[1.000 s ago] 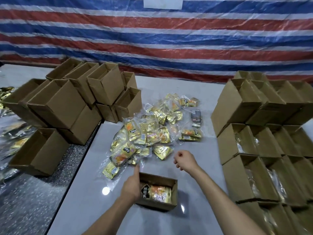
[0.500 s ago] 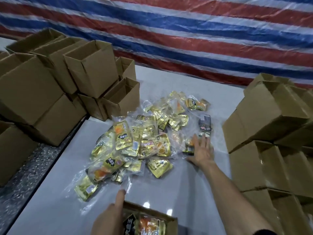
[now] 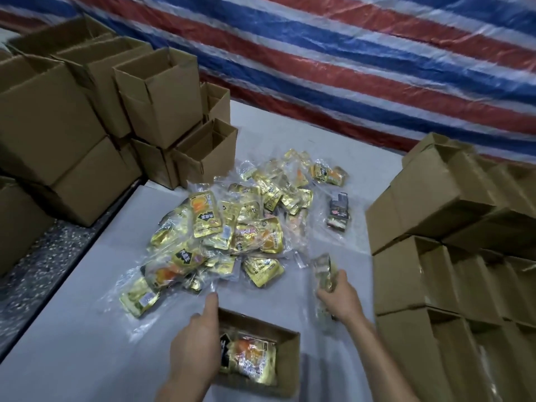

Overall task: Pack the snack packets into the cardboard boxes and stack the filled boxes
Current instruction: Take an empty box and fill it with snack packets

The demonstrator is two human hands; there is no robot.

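A heap of gold snack packets (image 3: 232, 227) in clear wrap lies mid-table. Just in front of me sits a small open cardboard box (image 3: 290, 369) with a gold and orange packet (image 3: 252, 364) inside. My left hand (image 3: 197, 343) holds the box's left wall, the index finger stretched toward the heap. To the right of the box my right hand (image 3: 338, 294) grips a blurred gold packet (image 3: 323, 266), lifted off the table. A dark packet (image 3: 338, 211) lies apart at the heap's right.
Empty open boxes (image 3: 156, 94) are piled at the back left, partly on a speckled surface (image 3: 37, 265). Stacked boxes (image 3: 441, 256) with packets inside form a wall at the right. A striped tarp (image 3: 348, 53) hangs behind the white table (image 3: 72, 358).
My right hand reached flat onto a packet at the heap's right edge, then closed on it and pulled it back toward the box. My left hand stayed on the box.
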